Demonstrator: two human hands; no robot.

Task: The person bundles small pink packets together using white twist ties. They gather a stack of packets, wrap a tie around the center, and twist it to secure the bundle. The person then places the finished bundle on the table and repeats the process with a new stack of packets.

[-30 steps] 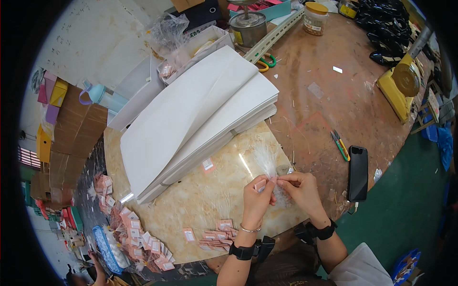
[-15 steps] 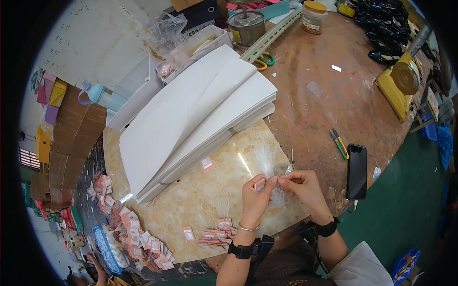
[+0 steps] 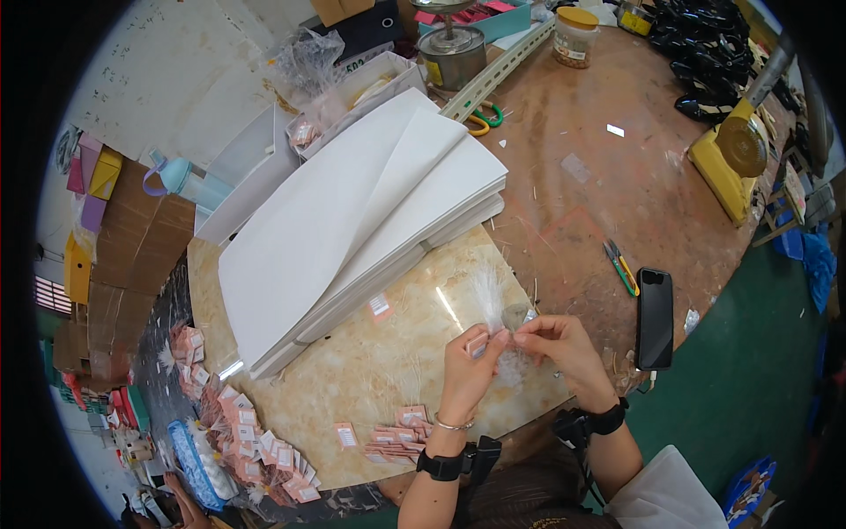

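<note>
A bunch of fine clear plastic strands [image 3: 486, 295] fans upward from my left hand [image 3: 467, 375]. That hand is closed round the bunch, with a small pink tag [image 3: 477, 344] showing between its fingers. My right hand [image 3: 568, 351] touches the left fingertips, its thumb and forefinger pinched together beside the strands. What lies in this pinch is too small to make out. Below the fingers hangs a blurred tangle of clear strands [image 3: 509, 370]. Several pink tags [image 3: 401, 436] with white labels lie overlapping left of my left wrist, and a single tag [image 3: 379, 307] lies farther off.
A tall stack of white sheets [image 3: 352, 229] stands left of my hands. More tags [image 3: 264, 445] are heaped along the left edge. To the right lie thread snips [image 3: 621, 266] and a black phone [image 3: 654, 317]. Scissors [image 3: 485, 117] and a jar [image 3: 575, 40] are farther back.
The view has shifted slightly. Both hands stay together at the strands, with only small movements of the right fingers.
</note>
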